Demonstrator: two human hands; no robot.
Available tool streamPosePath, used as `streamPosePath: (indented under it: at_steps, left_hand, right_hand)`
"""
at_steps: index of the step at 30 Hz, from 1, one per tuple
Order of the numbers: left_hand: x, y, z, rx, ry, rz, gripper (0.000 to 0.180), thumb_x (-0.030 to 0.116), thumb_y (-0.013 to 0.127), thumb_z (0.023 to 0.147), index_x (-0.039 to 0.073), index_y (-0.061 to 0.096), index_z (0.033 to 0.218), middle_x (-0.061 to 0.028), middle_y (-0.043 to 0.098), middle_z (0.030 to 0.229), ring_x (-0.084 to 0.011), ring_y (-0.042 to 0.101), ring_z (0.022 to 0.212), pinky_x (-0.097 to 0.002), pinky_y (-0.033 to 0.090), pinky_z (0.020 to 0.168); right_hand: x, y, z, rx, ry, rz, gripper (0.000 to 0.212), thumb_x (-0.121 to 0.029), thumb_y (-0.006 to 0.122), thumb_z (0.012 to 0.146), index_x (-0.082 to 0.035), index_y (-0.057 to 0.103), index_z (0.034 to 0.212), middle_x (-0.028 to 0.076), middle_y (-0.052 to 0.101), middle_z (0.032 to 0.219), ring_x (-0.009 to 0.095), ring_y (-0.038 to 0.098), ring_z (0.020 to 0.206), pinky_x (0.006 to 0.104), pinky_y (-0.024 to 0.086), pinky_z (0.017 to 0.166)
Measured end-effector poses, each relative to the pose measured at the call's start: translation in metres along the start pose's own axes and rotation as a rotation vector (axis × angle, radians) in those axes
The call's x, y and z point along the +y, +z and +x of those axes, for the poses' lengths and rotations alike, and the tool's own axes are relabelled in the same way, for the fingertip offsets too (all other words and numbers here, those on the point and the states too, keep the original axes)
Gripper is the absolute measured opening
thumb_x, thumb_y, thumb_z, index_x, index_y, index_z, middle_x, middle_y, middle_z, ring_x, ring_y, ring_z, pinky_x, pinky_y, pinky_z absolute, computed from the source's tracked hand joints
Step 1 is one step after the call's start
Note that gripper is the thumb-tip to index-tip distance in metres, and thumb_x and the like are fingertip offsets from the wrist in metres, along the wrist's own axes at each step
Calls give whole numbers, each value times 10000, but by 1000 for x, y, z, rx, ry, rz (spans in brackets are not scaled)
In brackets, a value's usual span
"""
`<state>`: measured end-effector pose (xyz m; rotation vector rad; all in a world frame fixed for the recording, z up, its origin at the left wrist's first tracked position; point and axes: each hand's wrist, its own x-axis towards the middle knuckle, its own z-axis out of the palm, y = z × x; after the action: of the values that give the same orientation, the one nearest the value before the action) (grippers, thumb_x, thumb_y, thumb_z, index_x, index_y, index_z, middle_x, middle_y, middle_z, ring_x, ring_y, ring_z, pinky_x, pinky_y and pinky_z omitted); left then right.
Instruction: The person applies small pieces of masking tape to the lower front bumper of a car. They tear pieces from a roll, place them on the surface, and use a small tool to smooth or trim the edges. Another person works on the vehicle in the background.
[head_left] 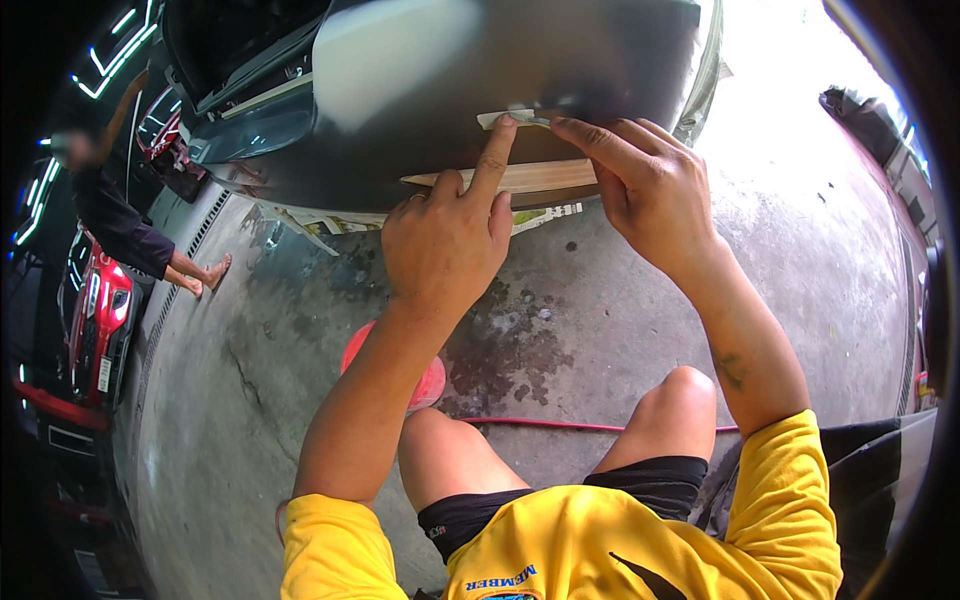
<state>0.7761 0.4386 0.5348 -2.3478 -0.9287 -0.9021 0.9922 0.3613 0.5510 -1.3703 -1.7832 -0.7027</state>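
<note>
A dark grey car body panel (590,60) with a pale whitish patch fills the top of the view. Across it lies a short strip of cream masking tape (517,113). The stretched index finger of my left hand (445,235) presses on this tape, while its thumb stands apart and the other fingers bend. Just to the right, my right hand (655,190) pinches the tape's narrow end between thumb and index finger. Below the fingertips, a wider tan masked strip (545,177) runs along the panel, partly hidden by both hands.
Printed paper (345,222) hangs along the panel's lower edge. A red round container (428,385) stands by my left knee, partly behind my forearm. A red hose (560,424) crosses the wet-stained concrete floor (250,330). Far left, another person (120,215) stands near a red car (105,300).
</note>
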Motion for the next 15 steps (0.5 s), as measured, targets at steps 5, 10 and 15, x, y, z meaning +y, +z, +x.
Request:
streamPosePath:
  at_steps: [5, 10, 15]
  left_hand:
    - [1, -1, 0, 0, -7, 14, 796, 319, 773, 882, 333, 448, 1608, -41, 673, 792, -292, 705, 620, -400, 602, 608]
    - [-1, -1, 1, 6, -3, 4, 803, 305, 777, 873, 337, 450, 1606, -41, 682, 803, -294, 711, 628, -400, 604, 609]
    - [-2, -1, 1, 0, 3, 5, 814, 300, 782, 864, 338, 451, 1606, -40, 687, 811, -294, 714, 636, -402, 606, 612]
  right_hand:
    - [-5, 1, -4, -5, 29, 31, 494, -35, 701, 876, -206, 708, 1340, 33, 697, 931, 253, 693, 857, 419, 577, 706]
    - [-14, 3, -6, 27, 75, 85, 483, 7, 691, 880, -169, 715, 1329, 68, 677, 904, 275, 682, 820, 420, 571, 693]
    - [-18, 3, -9, -5, 133, 143, 498, 9, 684, 871, -158, 702, 1340, 79, 669, 913, 302, 680, 853, 439, 571, 716]
